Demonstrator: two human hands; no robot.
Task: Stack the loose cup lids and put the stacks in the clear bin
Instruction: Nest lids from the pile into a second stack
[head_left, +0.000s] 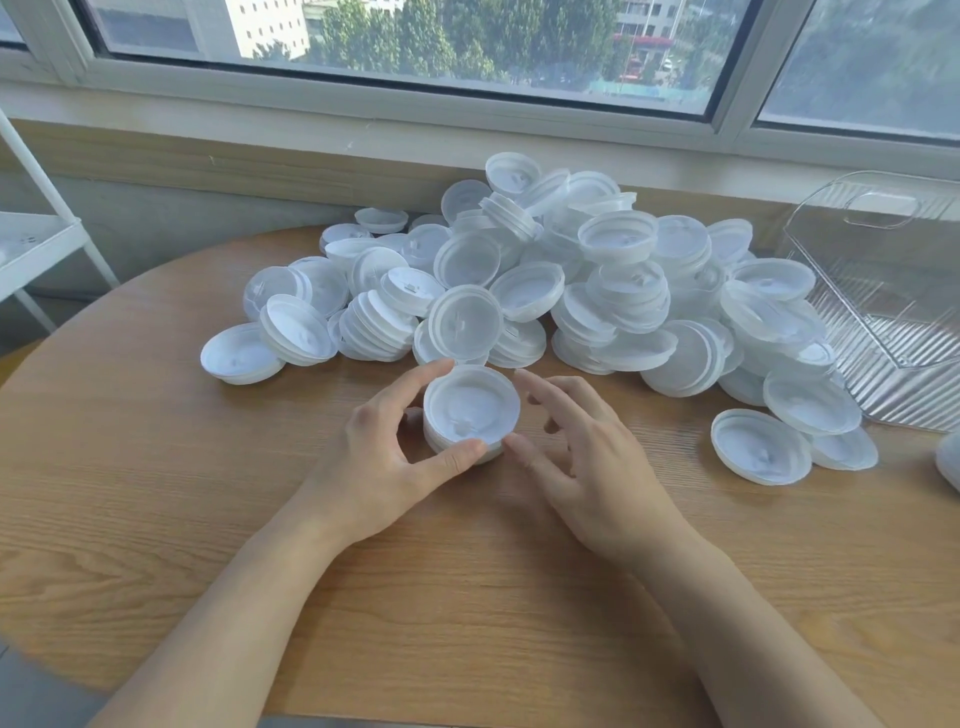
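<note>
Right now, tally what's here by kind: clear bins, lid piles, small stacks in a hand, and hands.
Clear bin: 1
Big pile of loose lids, too many to count singly: 1
Small stack of lids, gripped by the left hand: 1
Hands, counting the open right hand: 2
Total: 5

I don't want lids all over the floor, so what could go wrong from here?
The left hand alone holds the small stack; the right hand is open beside it, so a one-sided grip may tip it. The big pile could slide if bumped. The clear bin sits far right.
</note>
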